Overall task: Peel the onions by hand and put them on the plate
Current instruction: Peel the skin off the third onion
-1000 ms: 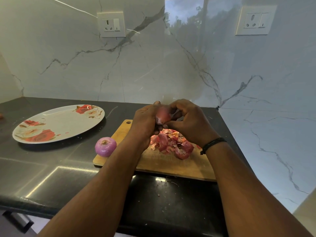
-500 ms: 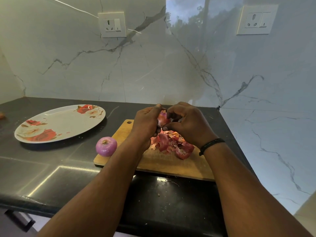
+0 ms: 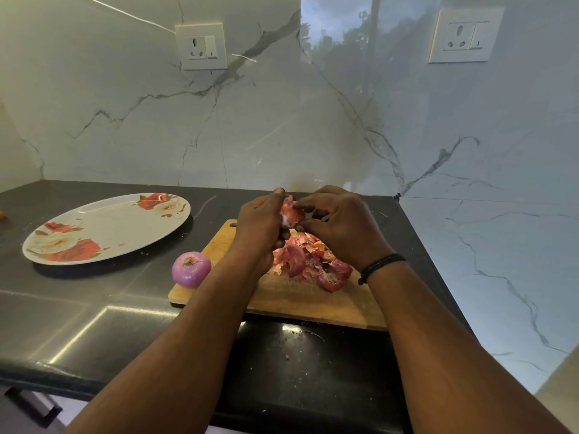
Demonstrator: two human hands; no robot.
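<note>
- The left hand (image 3: 260,228) has its grip clenched around an onion (image 3: 290,214), steadying it while the right hand (image 3: 341,228) pinches its skin, likely to tear it away.
- Both work directly above the peel pile (image 3: 310,258) on the cutting board (image 3: 313,302), so scraps probably fall there.
- A peeled onion (image 3: 191,269) waits left of the grip, at the board's corner.
- The flowered plate (image 3: 106,228), farther left on the desk (image 3: 78,308), holds no onions.

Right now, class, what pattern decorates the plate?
Red and cream roses on a white plate, seen clearly in the head view.
</note>
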